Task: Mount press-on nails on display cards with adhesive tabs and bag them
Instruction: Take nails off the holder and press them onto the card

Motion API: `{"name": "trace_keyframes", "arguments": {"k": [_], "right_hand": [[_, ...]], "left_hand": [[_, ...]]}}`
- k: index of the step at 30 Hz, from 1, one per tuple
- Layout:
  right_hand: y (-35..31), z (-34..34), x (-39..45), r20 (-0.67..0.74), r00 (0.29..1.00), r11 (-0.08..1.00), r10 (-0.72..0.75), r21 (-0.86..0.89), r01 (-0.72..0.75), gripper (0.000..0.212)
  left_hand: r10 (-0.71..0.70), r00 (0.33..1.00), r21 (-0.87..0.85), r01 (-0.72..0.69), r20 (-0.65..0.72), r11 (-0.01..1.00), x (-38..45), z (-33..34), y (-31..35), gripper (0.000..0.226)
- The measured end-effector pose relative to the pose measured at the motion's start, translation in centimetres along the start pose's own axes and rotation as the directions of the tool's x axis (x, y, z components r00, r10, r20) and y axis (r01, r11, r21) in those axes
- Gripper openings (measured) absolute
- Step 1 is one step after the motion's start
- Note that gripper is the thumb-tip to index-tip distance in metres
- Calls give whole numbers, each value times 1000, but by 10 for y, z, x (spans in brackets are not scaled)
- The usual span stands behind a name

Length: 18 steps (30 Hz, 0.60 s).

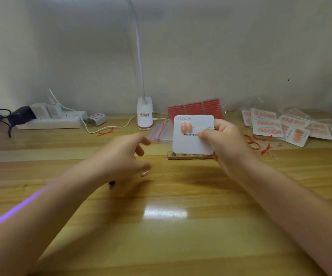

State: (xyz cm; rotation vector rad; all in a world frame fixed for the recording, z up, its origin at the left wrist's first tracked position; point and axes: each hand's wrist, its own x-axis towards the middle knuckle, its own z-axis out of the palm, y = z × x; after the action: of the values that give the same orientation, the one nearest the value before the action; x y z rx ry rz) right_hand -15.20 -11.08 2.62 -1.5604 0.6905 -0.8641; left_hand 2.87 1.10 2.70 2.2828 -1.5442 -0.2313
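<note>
Two peach press-on nails sit on the display card, top left, with the rest of the row bare. My right hand pinches the card upright above the table. My left hand hovers with fingers loosely curled; a loose nail shows at its fingertips, grip unclear. Zip bags wait behind, finished bagged cards are piled right, adhesive tab sheets stand at the back. Most of this card is left.
</note>
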Motion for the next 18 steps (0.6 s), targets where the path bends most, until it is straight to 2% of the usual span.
{"name": "trace_keyframes", "arguments": {"k": [3, 5, 8, 18], "right_hand": [[3, 4, 0, 15, 1000, 999, 23, -39, -23, 26], [5, 5, 0, 35, 999, 999, 27, -48, -25, 26], [7, 5, -1, 53, 998, 999, 25, -41, -23, 26], [16, 7, -3, 103, 995, 998, 8, -61, -2, 32]], "left_hand": [[-8, 990, 27, 5, 139, 1000, -2, -1, -1, 56], [7, 987, 53, -16, 158, 998, -2, 5, -1, 47], [38, 993, 74, -46, 109, 996, 1, 11, -3, 34], [83, 995, 109, -78, -47, 991, 7, 24, -16, 25]]}}
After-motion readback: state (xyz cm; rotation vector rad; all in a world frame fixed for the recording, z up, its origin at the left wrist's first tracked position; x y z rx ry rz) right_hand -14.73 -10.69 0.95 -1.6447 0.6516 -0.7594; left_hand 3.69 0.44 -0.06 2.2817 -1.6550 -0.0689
